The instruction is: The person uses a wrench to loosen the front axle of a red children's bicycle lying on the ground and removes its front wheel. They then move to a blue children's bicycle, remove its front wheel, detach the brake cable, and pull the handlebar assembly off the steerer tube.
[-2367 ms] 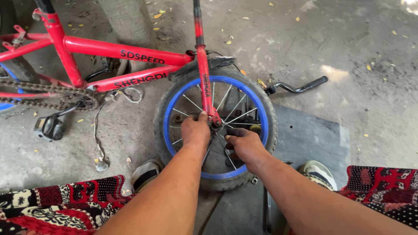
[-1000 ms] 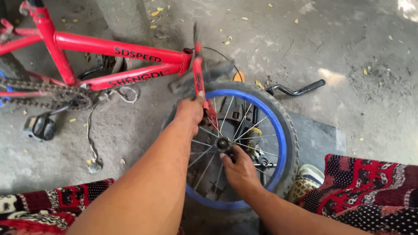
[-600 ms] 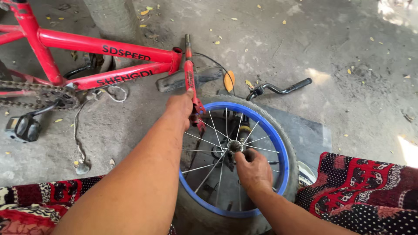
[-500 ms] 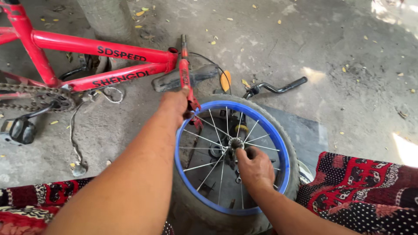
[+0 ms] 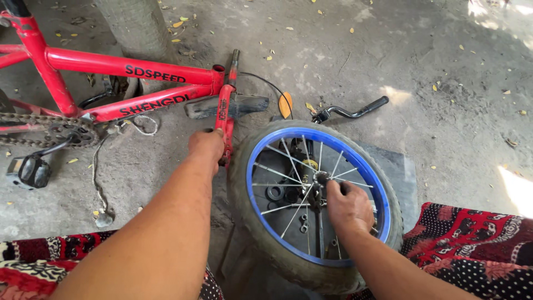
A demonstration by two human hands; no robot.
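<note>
**Hands on fork and wheel hub**

The left hand [image 5: 206, 145] clenches around the red metal fork leg [image 5: 225, 125], whose long axis runs up-down at centre frame. The right hand [image 5: 348, 206] pinches the hub [image 5: 320, 180] of the blue-rimmed spoked wheel with a grey tyre [image 5: 314, 204], lying lower centre-right. The red bicycle frame [image 5: 119, 66], with dark lettering on its tubes, stretches toward upper left.

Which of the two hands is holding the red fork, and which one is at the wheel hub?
The left hand grips the red fork; the right hand sits among the spokes at the hub.
</note>
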